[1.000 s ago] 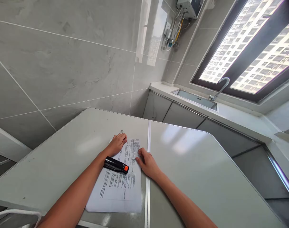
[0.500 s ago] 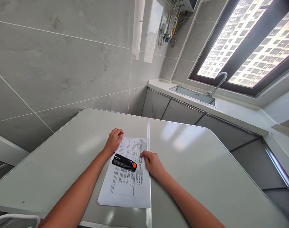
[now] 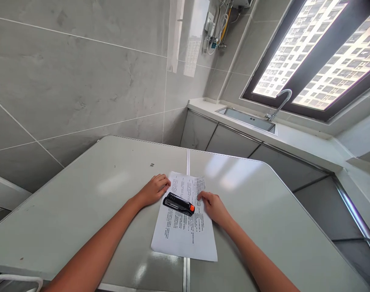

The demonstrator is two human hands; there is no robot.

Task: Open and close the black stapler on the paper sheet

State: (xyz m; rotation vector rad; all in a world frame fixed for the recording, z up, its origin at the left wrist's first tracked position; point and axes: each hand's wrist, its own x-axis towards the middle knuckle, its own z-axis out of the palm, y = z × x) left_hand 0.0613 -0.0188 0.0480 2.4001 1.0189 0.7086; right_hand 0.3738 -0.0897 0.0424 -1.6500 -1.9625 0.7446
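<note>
Printed paper [image 3: 185, 239] lies on the table across its seam strip. On top of it rests a black stapler [image 3: 178, 204] with an orange button at its right end. My left hand [image 3: 156, 189] is closed, with its fingertips on the paper's upper left edge. My right hand [image 3: 214, 206] has its fingers curled in at the upper right edge of the paper, gripping it. How many sheets there are cannot be made out. Beyond my left hand, small dark staple-like pieces [image 3: 152, 164] lie on the table.
The pale table [image 3: 118, 227] has a metal seam strip [image 3: 186, 280] down its middle. Grey tiled wall [image 3: 90, 81] stands beyond its far left edge. At the far right is a counter with a sink [image 3: 248, 120] and a faucet [image 3: 280, 106] under a window.
Both hands have shifted right, and the paper has slid right with the stapler on it. The small staple-like pieces now show on the table near where my left hand was.
</note>
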